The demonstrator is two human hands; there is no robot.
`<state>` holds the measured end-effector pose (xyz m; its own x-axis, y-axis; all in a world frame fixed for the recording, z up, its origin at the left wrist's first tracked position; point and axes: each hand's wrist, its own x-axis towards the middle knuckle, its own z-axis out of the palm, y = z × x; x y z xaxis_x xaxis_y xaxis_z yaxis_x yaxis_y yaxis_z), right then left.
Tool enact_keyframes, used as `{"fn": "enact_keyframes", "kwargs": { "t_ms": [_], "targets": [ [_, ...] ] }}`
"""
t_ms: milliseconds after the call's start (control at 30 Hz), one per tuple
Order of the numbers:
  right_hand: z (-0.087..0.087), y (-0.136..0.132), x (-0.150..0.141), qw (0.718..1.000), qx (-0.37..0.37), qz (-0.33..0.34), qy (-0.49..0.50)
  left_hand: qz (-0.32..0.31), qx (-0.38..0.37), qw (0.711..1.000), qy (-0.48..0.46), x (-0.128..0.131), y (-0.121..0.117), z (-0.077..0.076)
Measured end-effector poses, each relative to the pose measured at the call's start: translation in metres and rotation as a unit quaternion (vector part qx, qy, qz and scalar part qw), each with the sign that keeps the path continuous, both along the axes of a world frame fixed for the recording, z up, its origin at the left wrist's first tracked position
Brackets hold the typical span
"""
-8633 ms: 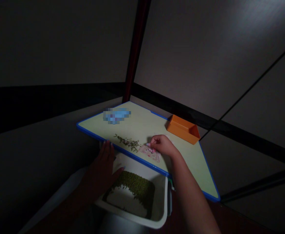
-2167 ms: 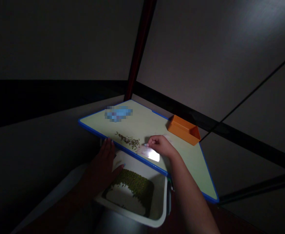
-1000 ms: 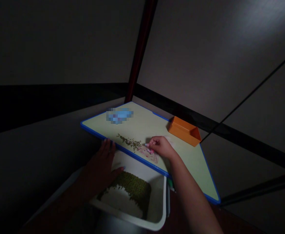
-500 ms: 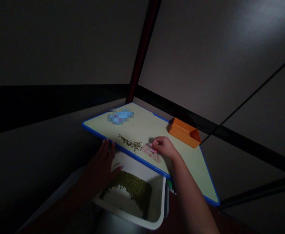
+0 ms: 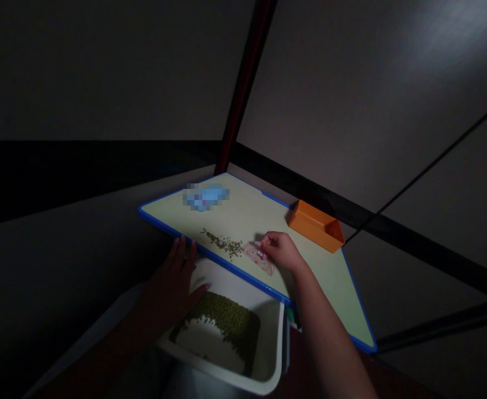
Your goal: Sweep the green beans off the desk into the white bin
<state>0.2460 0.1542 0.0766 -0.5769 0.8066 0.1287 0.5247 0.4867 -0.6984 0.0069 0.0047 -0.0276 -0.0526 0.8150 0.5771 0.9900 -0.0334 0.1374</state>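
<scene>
My right hand [image 5: 280,250] is closed in a pinch over the board, fingertips at the upper edge of a small glossy sheet with pink printing [image 5: 264,267]. Just left of that sheet lies a loose scatter of small green beans [image 5: 224,244], like mung beans. They rest on the pale yellow board [image 5: 330,293] with a blue rim. My left hand [image 5: 171,282] is in shadow, fingers stretched against the board's near edge and thumb spread over a white tub [image 5: 264,385]. More green beans [image 5: 235,318] cover part of the tub's floor.
An orange open box [image 5: 316,227] stands at the board's far right edge. A pixelated light-blue item [image 5: 208,197] lies at the far left. Dark panelled walls meet in a corner behind the board, with a dark red post [image 5: 243,94] there.
The bright glare seen on the pink-printed sheet 2.2 s ago is gone. The bean scatter looks slightly thinner than 8.6 s ago. Both hands stay nearly in place, with only small right-hand shifts.
</scene>
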Motion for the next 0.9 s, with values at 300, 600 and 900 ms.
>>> {"fn": "enact_keyframes", "kwargs": {
  "t_ms": [300, 600, 900],
  "targets": [
    [0.0021, -0.0033, -0.0024, 0.999, -0.034, 0.021, 0.034, -0.006, 0.002, 1.0, -0.008, -0.0004, 0.0003, -0.0004],
    [0.0084, -0.0078, -0.0001, 0.993, -0.1, 0.05, 0.045, -0.009, -0.005, 1.0, -0.012, -0.001, 0.0008, -0.001],
    [0.0043, -0.0082, -0.0018, 0.987, -0.132, 0.088, 0.033, -0.004, -0.003, 1.0, -0.017, -0.0013, 0.001, -0.002]
  ]
}}
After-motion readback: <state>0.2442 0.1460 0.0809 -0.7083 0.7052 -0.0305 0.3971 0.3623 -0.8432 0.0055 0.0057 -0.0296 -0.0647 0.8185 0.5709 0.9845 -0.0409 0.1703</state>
